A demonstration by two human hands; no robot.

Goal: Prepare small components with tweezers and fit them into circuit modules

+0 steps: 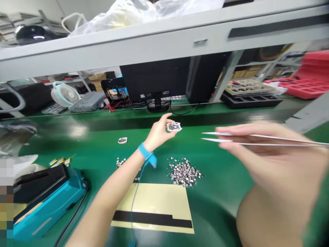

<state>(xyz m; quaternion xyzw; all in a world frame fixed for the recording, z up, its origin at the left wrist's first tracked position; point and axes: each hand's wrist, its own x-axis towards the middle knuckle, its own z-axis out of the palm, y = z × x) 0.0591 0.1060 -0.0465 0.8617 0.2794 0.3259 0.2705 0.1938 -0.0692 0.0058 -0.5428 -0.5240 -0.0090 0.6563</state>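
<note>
My left hand reaches out over the green bench, its fingers closed on a small white-rimmed casing with dark and silvery parts inside. Around that wrist runs a blue strap with a thin cord. At the right, close to the camera and slightly blurred, my right hand pinches a pair of tweezers. Their two tips are apart and point left toward the casing without touching it. A similar casing lies on the bench to the left. Below the hands is a pile of tiny greyish pieces.
A pale yellow sheet with a black strip lies in front. More tiny pieces are partly behind my left forearm. A teal and black machine stands at left. Behind are a monitor, a fan and stacked trays. A shelf spans overhead.
</note>
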